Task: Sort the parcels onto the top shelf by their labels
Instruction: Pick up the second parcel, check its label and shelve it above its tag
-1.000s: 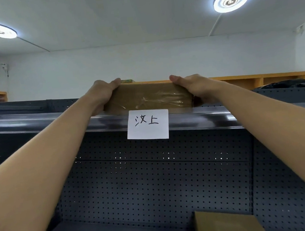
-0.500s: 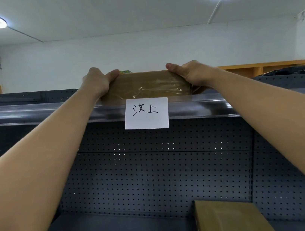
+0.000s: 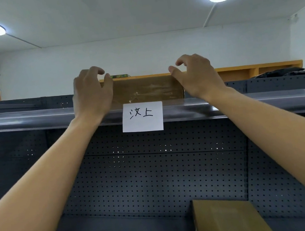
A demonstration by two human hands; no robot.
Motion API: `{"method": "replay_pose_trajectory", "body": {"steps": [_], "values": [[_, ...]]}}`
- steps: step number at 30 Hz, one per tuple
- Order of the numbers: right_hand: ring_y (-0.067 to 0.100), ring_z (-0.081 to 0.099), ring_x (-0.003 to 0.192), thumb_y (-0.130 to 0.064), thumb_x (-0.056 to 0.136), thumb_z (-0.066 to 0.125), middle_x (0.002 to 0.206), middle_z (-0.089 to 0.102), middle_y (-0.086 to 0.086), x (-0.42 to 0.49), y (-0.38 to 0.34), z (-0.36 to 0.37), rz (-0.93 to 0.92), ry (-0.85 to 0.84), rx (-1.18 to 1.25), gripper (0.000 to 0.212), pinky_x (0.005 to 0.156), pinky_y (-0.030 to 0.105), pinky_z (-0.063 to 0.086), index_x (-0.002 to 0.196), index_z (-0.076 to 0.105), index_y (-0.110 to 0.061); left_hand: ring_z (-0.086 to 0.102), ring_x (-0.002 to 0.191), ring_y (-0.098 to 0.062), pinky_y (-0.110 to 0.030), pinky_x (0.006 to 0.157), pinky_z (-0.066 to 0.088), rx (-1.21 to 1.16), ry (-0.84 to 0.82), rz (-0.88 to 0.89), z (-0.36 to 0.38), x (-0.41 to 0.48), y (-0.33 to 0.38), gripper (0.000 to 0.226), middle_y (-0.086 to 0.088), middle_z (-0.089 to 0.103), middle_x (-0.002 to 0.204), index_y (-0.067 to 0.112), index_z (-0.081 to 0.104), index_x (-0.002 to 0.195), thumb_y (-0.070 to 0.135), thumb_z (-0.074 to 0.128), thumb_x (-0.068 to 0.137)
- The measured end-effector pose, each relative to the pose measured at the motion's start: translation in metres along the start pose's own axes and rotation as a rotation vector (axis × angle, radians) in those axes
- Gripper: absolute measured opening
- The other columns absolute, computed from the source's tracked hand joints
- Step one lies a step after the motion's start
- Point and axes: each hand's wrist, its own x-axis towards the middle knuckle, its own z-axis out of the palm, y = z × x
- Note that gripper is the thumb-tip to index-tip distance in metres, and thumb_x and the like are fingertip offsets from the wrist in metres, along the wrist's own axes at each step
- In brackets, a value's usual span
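Two thumbs' fingers [image 3: 108, 82] touching parcel [image 3: 147, 91]

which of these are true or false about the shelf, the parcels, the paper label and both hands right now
1. A taped brown parcel sits on the top shelf. True.
2. The left hand grips the parcel tightly. False: its fingers are spread open.
3. The right hand is closed in a fist. False: it is open.
4. A white paper label hangs below the parcel. True.
5. A second box lies on the lower shelf. True.
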Motion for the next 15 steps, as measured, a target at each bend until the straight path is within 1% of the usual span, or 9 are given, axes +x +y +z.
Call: {"method": "replay_pose_trajectory", "body": {"steps": [1, 4, 6, 8, 10, 12, 15], "values": [[0.024, 0.058, 0.118, -0.048, 0.099, 0.046, 0.13, 0.063, 0.009, -0.01, -0.002, -0.005, -0.046, 0.034, 0.012, 0.05, 0.097, 0.036, 0.044, 0.13, 0.061, -0.012, 0.055, 0.118, -0.03, -0.035, 0.091, 0.042, -0.025, 0.026, 0.048, -0.005, -0.011, 0.003, 0.033, -0.008, 0.064, 0.123, 0.013, 0.062, 0.118, 0.033, 0.044, 0.098], [0.019, 0.061, 0.108, -0.041, 0.099, 0.047, 0.119, 0.066, 0.006, -0.051, -0.001, -0.017, -0.132, 0.078, 0.064, 0.039, 0.094, 0.032, 0.048, 0.121, 0.065, -0.014, 0.062, 0.095, -0.023, -0.037, 0.085, 0.052, -0.139, 0.045, 0.166, -0.015, -0.056, 0.015, 0.026, -0.002, 0.067, 0.103, 0.01, 0.065, 0.107, 0.025, 0.047, 0.097], [0.016, 0.061, 0.104, -0.038, 0.098, 0.049, 0.113, 0.067, 0.003, -0.087, 0.001, -0.02, -0.161, 0.071, 0.074, 0.034, 0.09, 0.027, 0.048, 0.116, 0.066, -0.014, 0.06, 0.08, -0.017, -0.029, 0.077, 0.05, -0.186, 0.019, 0.222, -0.016, -0.093, 0.023, 0.021, 0.0, 0.067, 0.093, 0.007, 0.067, 0.104, 0.019, 0.051, 0.096], [0.014, 0.061, 0.104, -0.033, 0.098, 0.052, 0.113, 0.068, 0.001, -0.129, 0.007, -0.018, -0.171, 0.041, 0.083, 0.031, 0.088, 0.022, 0.044, 0.116, 0.067, -0.013, 0.059, 0.073, -0.017, -0.024, 0.071, 0.046, -0.223, -0.056, 0.241, -0.011, -0.136, 0.028, 0.017, 0.0, 0.068, 0.088, 0.005, 0.069, 0.101, 0.013, 0.055, 0.095], [0.015, 0.063, 0.101, -0.029, 0.097, 0.053, 0.11, 0.069, 0.001, -0.173, 0.017, -0.013, -0.161, -0.007, 0.107, 0.029, 0.084, 0.024, 0.048, 0.114, 0.069, -0.012, 0.061, 0.072, -0.02, -0.028, 0.068, 0.048, -0.241, -0.156, 0.224, 0.002, -0.18, 0.031, 0.016, -0.003, 0.069, 0.086, 0.006, 0.069, 0.1, 0.013, 0.055, 0.094], [0.018, 0.065, 0.099, -0.028, 0.096, 0.053, 0.109, 0.07, 0.002, -0.216, 0.033, -0.002, -0.121, -0.081, 0.111, 0.03, 0.083, 0.031, 0.053, 0.113, 0.07, -0.011, 0.062, 0.078, -0.021, -0.033, 0.072, 0.051, -0.233, -0.278, 0.169, 0.021, -0.223, 0.034, 0.018, -0.003, 0.07, 0.09, 0.009, 0.068, 0.102, 0.017, 0.054, 0.093], [0.02, 0.065, 0.104, -0.03, 0.097, 0.052, 0.115, 0.069, 0.002, -0.275, 0.065, 0.017, 0.019, -0.256, 0.052, 0.031, 0.084, 0.036, 0.054, 0.117, 0.069, -0.014, 0.064, 0.09, -0.02, -0.038, 0.076, 0.054, -0.192, -0.499, 0.042, 0.053, -0.284, 0.038, 0.018, 0.0, 0.068, 0.102, 0.016, 0.067, 0.107, 0.022, 0.054, 0.095]]}}
